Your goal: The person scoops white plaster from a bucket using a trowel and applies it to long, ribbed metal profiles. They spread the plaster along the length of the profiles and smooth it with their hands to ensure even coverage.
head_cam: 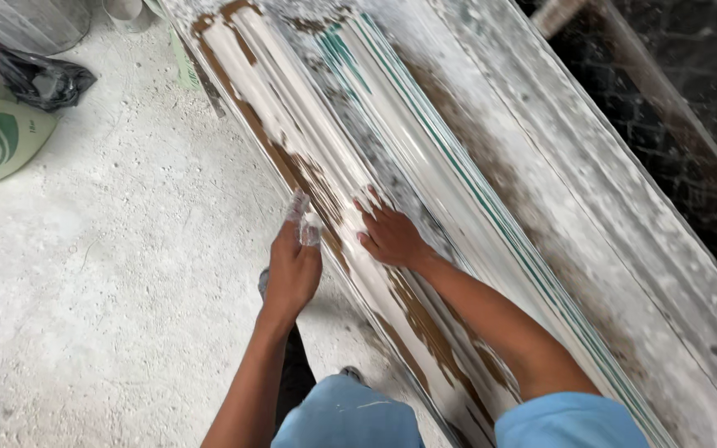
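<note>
On bench: long moulding, white plaster patchy over brown; both hands' fingers spread.

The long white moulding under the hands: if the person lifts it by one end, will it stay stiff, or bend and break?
The long white moulding looks rigid but probably brittle: it is long, thin and plaster-like. Lifted at one end it may sag or crack. Its wet-looking white coat, which the left hand and right hand touch, may be slippery.

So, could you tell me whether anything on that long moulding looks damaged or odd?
Yes: the white coat on the long moulding is patchy, with brown bare streaks along its near edge. The left hand has white-smeared fingers; the right hand lies flat.
</note>
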